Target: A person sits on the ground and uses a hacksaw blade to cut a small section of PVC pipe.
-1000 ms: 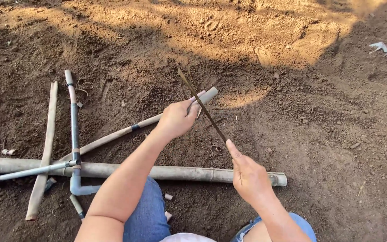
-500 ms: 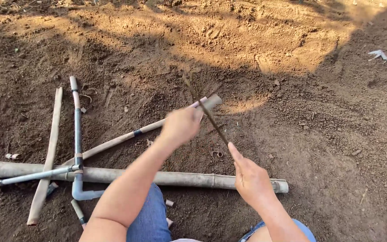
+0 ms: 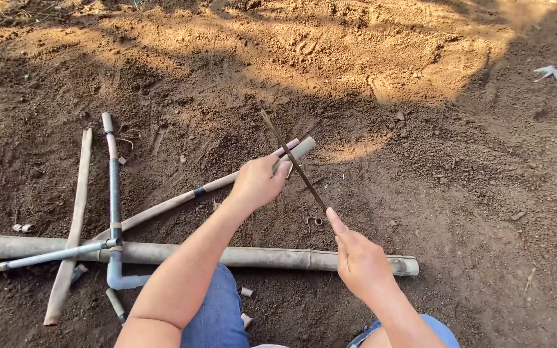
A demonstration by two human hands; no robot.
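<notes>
A thin, dark, flat metal blade (image 3: 293,161) runs at a slant above the bare brown soil (image 3: 459,193), its far tip pointing away toward the sunlit patch and its near end coming down to the right hand (image 3: 359,261). The right hand pinches that near end between extended fingertips; how firmly is hard to tell from here, since the blade is so slim. The left hand (image 3: 257,182) is closed around a long pale grey plastic pipe (image 3: 227,183) close to its far open end, and the blade crosses over the pipe right there, touching or almost touching it.

That pipe lies diagonally, its near end running down to a junction of thinner grey tubing (image 3: 112,200) with a curved elbow at the bottom. A thick, dirt-caked pipe (image 3: 278,258) lies crosswise just in front of the person's knees, under both forearms, ending at the right near the right wrist. A weathered pale stick (image 3: 72,225) leans across it at the left.

To the right and beyond the blade the ground is open, loose earth. A small scrap of white litter (image 3: 549,72) sits far off at the upper right.
</notes>
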